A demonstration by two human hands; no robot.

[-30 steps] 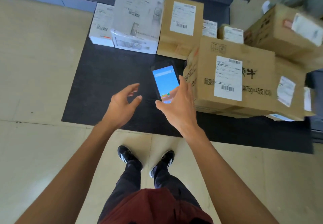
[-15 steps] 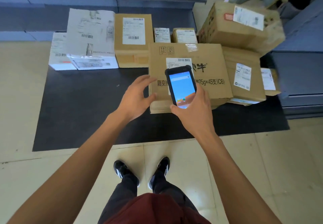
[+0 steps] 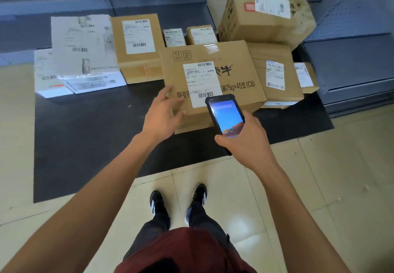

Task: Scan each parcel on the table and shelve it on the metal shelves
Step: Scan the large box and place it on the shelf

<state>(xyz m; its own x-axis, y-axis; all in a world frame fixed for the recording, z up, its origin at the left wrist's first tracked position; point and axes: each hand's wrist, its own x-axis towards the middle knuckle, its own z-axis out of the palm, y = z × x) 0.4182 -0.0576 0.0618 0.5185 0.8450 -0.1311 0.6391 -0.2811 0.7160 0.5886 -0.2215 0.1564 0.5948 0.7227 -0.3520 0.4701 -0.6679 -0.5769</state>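
Observation:
A large brown cardboard parcel (image 3: 234, 68) with a white label and barcode lies flat on the black mat (image 3: 85, 136). My right hand (image 3: 245, 142) grips a black handheld scanner (image 3: 223, 117) with a lit blue screen, its top just below the label's lower barcode. My left hand (image 3: 162, 115) reaches with spread fingers at the parcel's near left corner; contact is unclear. Several other labelled parcels lie behind and beside it: a tall brown box (image 3: 138, 47), a white box (image 3: 85, 51), two small boxes, and brown boxes on the right (image 3: 275, 74).
Dark grey metal shelves run along the back (image 3: 149, 0) and stand at the right (image 3: 354, 59). A big tilted brown box (image 3: 264, 17) rests at the back right. Beige floor tiles surround the mat; my feet stand on them.
My right hand has moved the scanner to the right and lower, uncovering the label. My left hand has slid a little further onto the parcel's corner. The view has shifted closer to the large parcel.

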